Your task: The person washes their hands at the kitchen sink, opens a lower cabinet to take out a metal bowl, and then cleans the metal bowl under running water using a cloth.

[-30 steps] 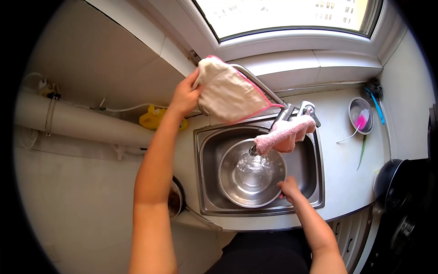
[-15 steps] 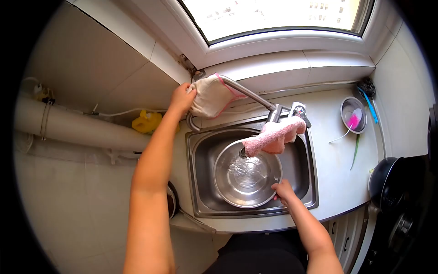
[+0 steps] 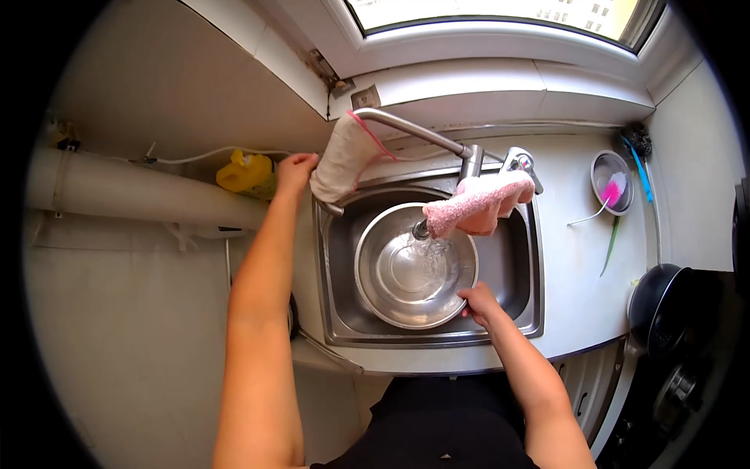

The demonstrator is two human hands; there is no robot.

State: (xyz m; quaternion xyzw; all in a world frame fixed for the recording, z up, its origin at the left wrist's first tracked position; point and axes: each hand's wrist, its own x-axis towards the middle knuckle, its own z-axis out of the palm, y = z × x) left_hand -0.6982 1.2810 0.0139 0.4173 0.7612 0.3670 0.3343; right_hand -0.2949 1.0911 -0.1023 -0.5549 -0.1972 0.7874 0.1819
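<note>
A cream cloth with a pink edge (image 3: 342,160) hangs over the curved metal spout at the sink's back left. My left hand (image 3: 297,170) is just left of the cloth, its fingers curled in; whether they still touch the cloth is unclear. My right hand (image 3: 478,302) grips the lower right rim of a round metal basin (image 3: 414,270), which sits in the steel sink (image 3: 516,340) with water in it. Above the basin, a pink fluffy cloth (image 3: 484,205) is draped over another part of the faucet (image 3: 471,162).
A yellow bottle (image 3: 247,173) lies beside the pipe (image 3: 141,191) at left. On the right of the counter (image 3: 574,273) are a small bowl (image 3: 612,176) with a pink-and-white brush, and a blue-handled scrubber (image 3: 641,168). A dark pan (image 3: 656,309) is at far right.
The cream cloth, earlier held out by my left hand, now hangs folded over the spout. My left hand has moved down and left. My right hand stays on the basin rim.
</note>
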